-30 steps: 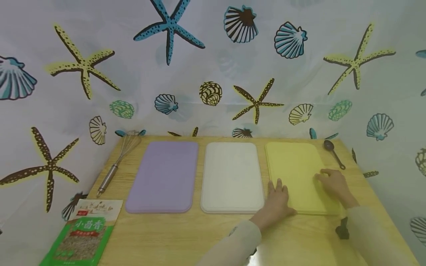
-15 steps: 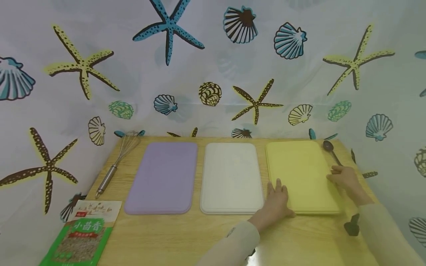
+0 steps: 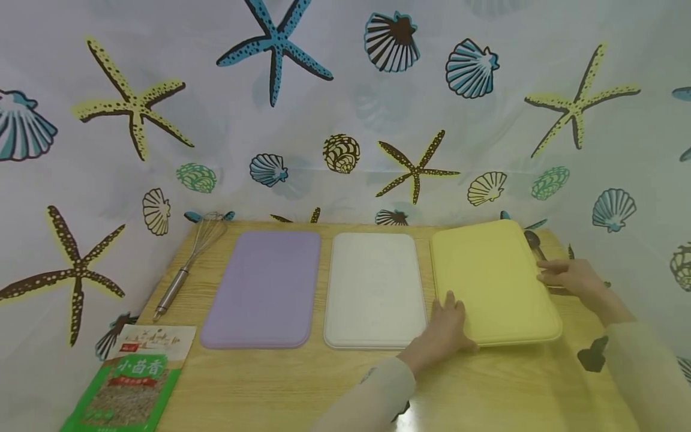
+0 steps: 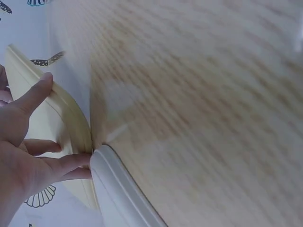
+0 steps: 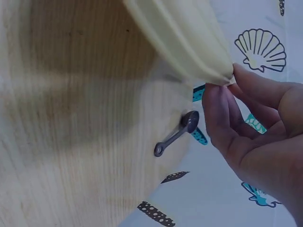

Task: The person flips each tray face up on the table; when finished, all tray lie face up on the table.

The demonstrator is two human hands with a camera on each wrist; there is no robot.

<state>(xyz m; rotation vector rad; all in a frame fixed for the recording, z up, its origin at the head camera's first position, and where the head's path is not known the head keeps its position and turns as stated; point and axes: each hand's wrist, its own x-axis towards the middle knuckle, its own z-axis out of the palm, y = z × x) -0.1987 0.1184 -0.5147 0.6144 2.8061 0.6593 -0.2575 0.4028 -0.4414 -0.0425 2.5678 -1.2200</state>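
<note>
A flat yellow rectangular panel (image 3: 491,282), with rounded corners and a stepped rim like an upturned tray, slants upward on its right side. My right hand (image 3: 583,288) holds that raised right edge. In the right wrist view, thumb and fingers (image 5: 244,85) pinch the rim above the table, and a shadow lies beneath. My left hand (image 3: 445,327) touches the panel's near left corner with spread fingers. The left wrist view shows the left thumb (image 4: 42,87) against the near rim and other fingertips by the left edge, close to a white panel (image 4: 120,194).
A dark measuring spoon (image 5: 189,123) lies on the table beyond the raised edge. The white panel and a purple panel (image 3: 261,288) lie flat further left. At far left are a whisk (image 3: 173,293) and a green seed packet (image 3: 129,384). Shell-patterned cloth surrounds the table.
My right hand has moved rightward from over the yellow panel to its right edge and raised that side. The left hand has stayed at the near left corner.
</note>
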